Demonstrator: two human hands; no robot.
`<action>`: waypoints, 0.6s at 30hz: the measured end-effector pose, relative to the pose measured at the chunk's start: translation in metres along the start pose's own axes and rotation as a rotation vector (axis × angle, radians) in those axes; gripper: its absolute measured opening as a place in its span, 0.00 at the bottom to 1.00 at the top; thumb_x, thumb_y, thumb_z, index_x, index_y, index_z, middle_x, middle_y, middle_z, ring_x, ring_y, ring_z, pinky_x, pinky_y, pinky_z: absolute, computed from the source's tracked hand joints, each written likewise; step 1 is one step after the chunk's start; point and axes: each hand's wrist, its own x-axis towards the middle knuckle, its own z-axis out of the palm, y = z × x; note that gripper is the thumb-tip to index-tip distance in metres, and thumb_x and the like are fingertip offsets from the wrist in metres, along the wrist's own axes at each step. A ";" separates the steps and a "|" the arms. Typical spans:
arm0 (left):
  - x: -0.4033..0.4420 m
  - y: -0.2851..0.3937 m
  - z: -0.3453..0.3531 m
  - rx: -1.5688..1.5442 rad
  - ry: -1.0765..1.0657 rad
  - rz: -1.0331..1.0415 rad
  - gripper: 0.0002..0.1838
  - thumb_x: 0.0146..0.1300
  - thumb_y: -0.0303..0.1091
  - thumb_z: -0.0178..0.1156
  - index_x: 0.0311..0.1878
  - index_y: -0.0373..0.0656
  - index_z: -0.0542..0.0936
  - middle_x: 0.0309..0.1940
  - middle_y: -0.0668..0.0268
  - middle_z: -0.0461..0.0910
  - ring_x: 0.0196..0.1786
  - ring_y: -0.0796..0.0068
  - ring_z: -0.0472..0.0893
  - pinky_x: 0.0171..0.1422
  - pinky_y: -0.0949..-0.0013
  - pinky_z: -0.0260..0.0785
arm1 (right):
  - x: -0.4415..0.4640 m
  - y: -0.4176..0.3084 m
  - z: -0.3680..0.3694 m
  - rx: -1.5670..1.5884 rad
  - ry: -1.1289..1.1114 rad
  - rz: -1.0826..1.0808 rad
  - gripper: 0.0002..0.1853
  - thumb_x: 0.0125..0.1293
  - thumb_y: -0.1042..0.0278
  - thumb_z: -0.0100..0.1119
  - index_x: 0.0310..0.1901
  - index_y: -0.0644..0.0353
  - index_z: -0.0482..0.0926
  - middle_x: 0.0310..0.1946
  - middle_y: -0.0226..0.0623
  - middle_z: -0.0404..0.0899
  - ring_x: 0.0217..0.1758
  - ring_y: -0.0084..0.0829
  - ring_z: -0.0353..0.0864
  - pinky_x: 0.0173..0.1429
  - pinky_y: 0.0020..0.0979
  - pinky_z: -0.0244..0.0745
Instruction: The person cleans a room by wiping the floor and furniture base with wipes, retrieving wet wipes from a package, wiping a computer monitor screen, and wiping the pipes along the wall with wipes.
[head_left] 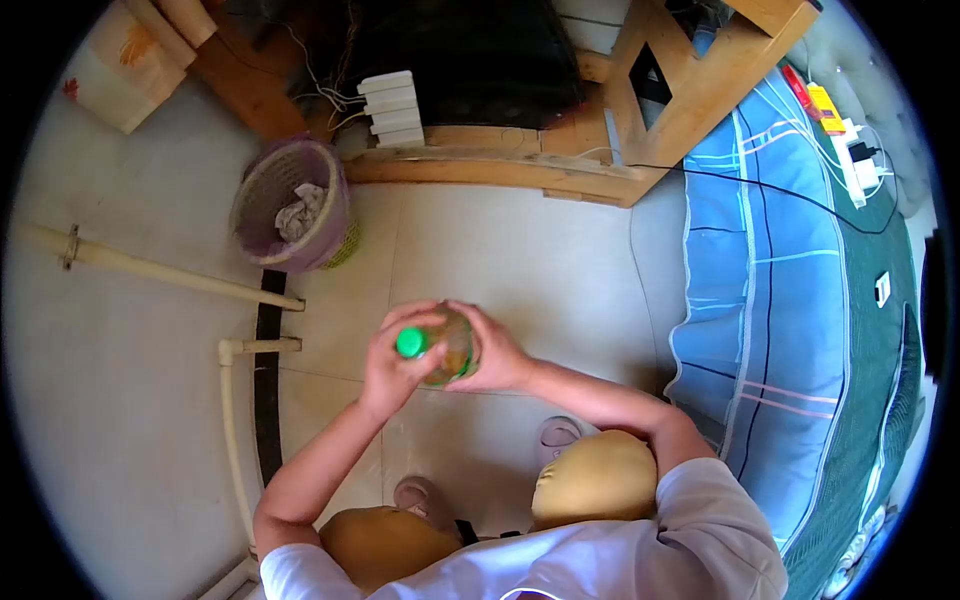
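A clear plastic bottle (456, 340) with a bright green cap (411, 342) is held in front of me, above the floor. Its cap end points up toward the camera and slightly left. My left hand (386, 362) wraps round the upper part, the thumb and fingers close about the cap. From the other side, my right hand (500, 354) grips the body. What looks like a green and yellowish tint shows between the hands. The fingers partly hide the bottle, so its contents are unclear.
A purple-lined wastebasket (345, 215) holding crumpled paper stands at the upper left. Pale pipes (170, 272) run along the left wall. A wooden frame (480, 172) lies ahead. On the right is a bed with a blue skirt (790, 260), a power strip (850, 175) and cables.
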 end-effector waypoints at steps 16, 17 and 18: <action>0.044 -0.151 0.088 1.262 -0.605 -0.875 0.77 0.31 0.70 0.70 0.73 0.53 0.27 0.73 0.49 0.20 0.72 0.28 0.31 0.61 0.32 0.60 | 0.055 0.007 -0.219 0.075 0.842 -0.208 0.53 0.36 0.69 0.80 0.64 0.60 0.54 0.58 0.40 0.62 0.60 0.34 0.67 0.63 0.37 0.66; 0.048 -0.153 0.088 1.243 -0.611 -0.876 0.77 0.31 0.70 0.70 0.73 0.53 0.27 0.73 0.49 0.20 0.72 0.28 0.31 0.61 0.32 0.60 | 0.073 0.002 -0.228 0.117 0.862 -0.211 0.53 0.36 0.69 0.80 0.64 0.61 0.54 0.58 0.41 0.62 0.60 0.34 0.67 0.64 0.37 0.66; 0.049 -0.154 0.086 1.265 -0.633 -0.870 0.77 0.31 0.71 0.70 0.73 0.53 0.26 0.73 0.49 0.19 0.72 0.28 0.31 0.61 0.33 0.61 | 0.087 0.009 -0.238 0.112 0.852 -0.196 0.53 0.36 0.69 0.80 0.64 0.61 0.54 0.58 0.41 0.62 0.60 0.34 0.67 0.64 0.37 0.66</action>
